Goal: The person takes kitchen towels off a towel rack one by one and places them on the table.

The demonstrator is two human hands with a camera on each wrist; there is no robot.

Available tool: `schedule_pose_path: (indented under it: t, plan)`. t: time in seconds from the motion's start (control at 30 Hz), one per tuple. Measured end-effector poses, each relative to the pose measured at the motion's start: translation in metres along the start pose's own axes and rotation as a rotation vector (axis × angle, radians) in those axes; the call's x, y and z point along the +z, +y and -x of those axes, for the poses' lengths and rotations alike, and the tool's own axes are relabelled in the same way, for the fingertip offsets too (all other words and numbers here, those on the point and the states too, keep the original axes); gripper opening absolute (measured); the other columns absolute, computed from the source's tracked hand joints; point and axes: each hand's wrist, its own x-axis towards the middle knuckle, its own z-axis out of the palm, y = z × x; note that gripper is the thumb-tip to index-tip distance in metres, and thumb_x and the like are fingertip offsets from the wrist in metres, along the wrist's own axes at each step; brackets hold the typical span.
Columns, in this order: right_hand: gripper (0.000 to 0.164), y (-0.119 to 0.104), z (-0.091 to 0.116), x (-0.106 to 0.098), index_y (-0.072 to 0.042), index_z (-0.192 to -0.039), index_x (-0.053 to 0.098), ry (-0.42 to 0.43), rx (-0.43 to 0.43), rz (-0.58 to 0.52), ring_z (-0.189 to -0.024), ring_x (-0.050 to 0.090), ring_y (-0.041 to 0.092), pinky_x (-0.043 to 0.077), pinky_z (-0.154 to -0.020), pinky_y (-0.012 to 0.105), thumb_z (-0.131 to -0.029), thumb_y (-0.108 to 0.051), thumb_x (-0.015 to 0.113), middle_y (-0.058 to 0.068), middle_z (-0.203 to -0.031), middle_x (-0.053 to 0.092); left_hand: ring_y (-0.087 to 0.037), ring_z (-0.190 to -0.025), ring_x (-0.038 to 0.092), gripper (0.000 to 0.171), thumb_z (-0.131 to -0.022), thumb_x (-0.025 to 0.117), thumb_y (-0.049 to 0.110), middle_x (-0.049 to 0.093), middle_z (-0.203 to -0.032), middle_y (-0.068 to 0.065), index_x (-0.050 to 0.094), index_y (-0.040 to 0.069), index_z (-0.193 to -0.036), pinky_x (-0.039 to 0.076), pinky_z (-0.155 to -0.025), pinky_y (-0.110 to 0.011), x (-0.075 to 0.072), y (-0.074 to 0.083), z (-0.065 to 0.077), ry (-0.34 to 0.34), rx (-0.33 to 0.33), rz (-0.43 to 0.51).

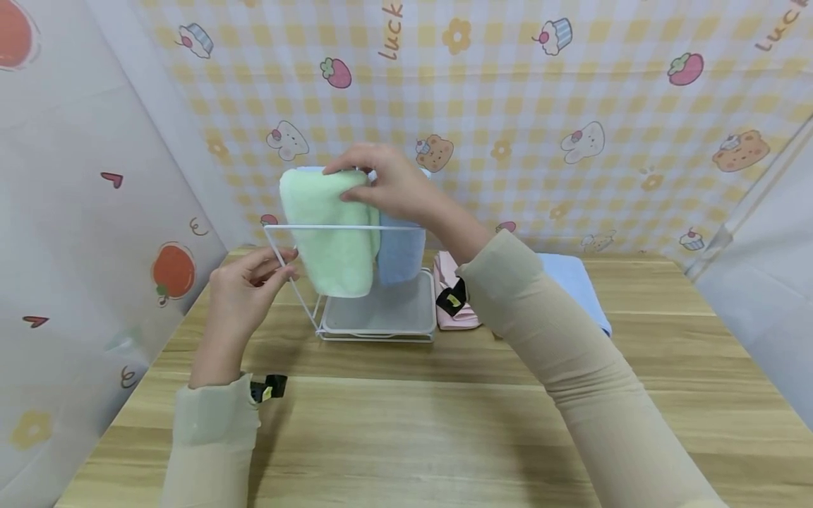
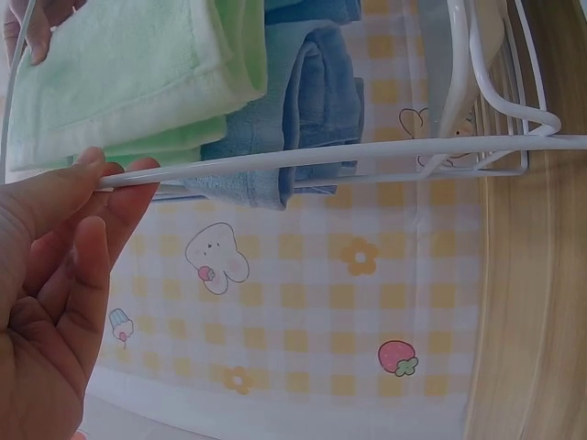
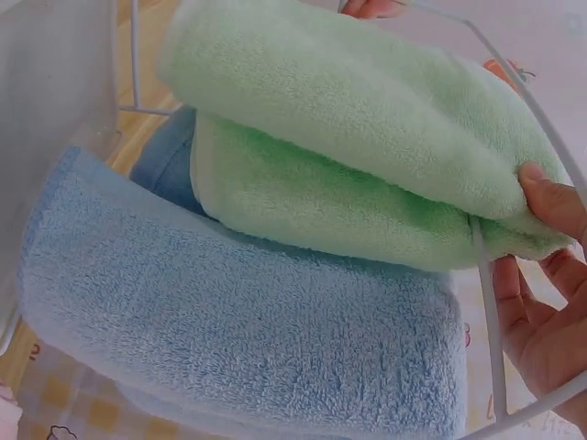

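Note:
A white wire rack point(image 1: 343, 227) with a grey tray point(image 1: 387, 310) at its base stands at the back of the table. My right hand point(image 1: 394, 185) pinches the top of a light green towel point(image 1: 333, 254), which is draped over a rack bar, thumb on the near side. With thumb and fingertips my left hand point(image 1: 238, 289) holds the rack's left side wire point(image 2: 275, 163). A blue towel point(image 1: 403, 247) hangs right of the green one, partly overlapped by it. In the right wrist view, both towels hang folded side by side.
A folded pink cloth point(image 1: 459, 319) lies just right of the rack, partly behind my right sleeve. Further right is a folded light blue cloth point(image 1: 574, 282), also partly covered. A checked, printed backdrop point(image 1: 508, 106) rises behind the wooden table point(image 1: 406, 430).

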Motion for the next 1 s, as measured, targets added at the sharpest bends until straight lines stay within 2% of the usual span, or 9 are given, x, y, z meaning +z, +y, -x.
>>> schedule_pose_path:
  t: [0.33, 0.53, 0.77, 0.87, 1.0]
  plan:
    - [0.031, 0.001, 0.021, -0.008, -0.003, -0.117, 0.072, 0.163, -0.117, -0.074, -0.104, 0.059, 0.014, 0.058, -0.083, 0.028, -0.086, -0.002, 0.076, 0.010, -0.117, 0.069, 0.027, -0.075, 0.057, 0.022, -0.084, 0.076, 0.000, 0.077, -0.096, -0.016, 0.074, 0.001, -0.106, 0.047, -0.067, 0.001, 0.000, -0.002, 0.001, -0.007, 0.002, 0.003]
    - [0.031, 0.006, 0.039, -0.015, 0.000, -0.115, 0.072, 0.244, -0.151, -0.115, -0.104, 0.060, 0.014, 0.058, -0.079, 0.024, -0.084, 0.001, 0.077, 0.014, -0.114, 0.068, 0.028, -0.076, 0.055, 0.019, -0.084, 0.077, 0.000, 0.077, -0.097, -0.013, 0.075, 0.002, -0.103, 0.046, -0.067, 0.002, 0.001, -0.004, 0.001, -0.005, 0.017, -0.026]
    - [0.031, 0.012, 0.061, -0.027, 0.006, -0.113, 0.071, 0.332, -0.199, -0.205, -0.101, 0.062, 0.014, 0.060, -0.086, 0.027, -0.082, 0.008, 0.075, 0.019, -0.110, 0.066, 0.028, -0.077, 0.055, 0.017, -0.084, 0.077, 0.001, 0.077, -0.099, -0.012, 0.075, 0.002, -0.101, 0.046, -0.068, 0.002, 0.001, -0.002, 0.001, 0.001, 0.022, -0.022]
    - [0.030, 0.015, 0.069, -0.031, 0.008, -0.111, 0.071, 0.359, -0.243, -0.217, -0.100, 0.062, 0.015, 0.060, -0.085, 0.027, -0.081, 0.011, 0.075, 0.019, -0.106, 0.066, 0.028, -0.077, 0.055, 0.018, -0.083, 0.077, 0.000, 0.077, -0.098, -0.012, 0.075, 0.002, -0.101, 0.046, -0.068, 0.002, 0.000, -0.003, 0.000, 0.005, 0.025, -0.022]
    - [0.030, 0.021, 0.079, -0.035, 0.010, -0.109, 0.070, 0.381, -0.304, -0.201, -0.099, 0.063, 0.013, 0.060, -0.083, 0.026, -0.080, 0.014, 0.074, 0.012, -0.104, 0.067, 0.028, -0.076, 0.055, 0.019, -0.084, 0.077, 0.000, 0.077, -0.096, -0.013, 0.075, 0.003, -0.102, 0.046, -0.067, 0.002, 0.001, -0.003, 0.000, 0.003, 0.022, -0.019]
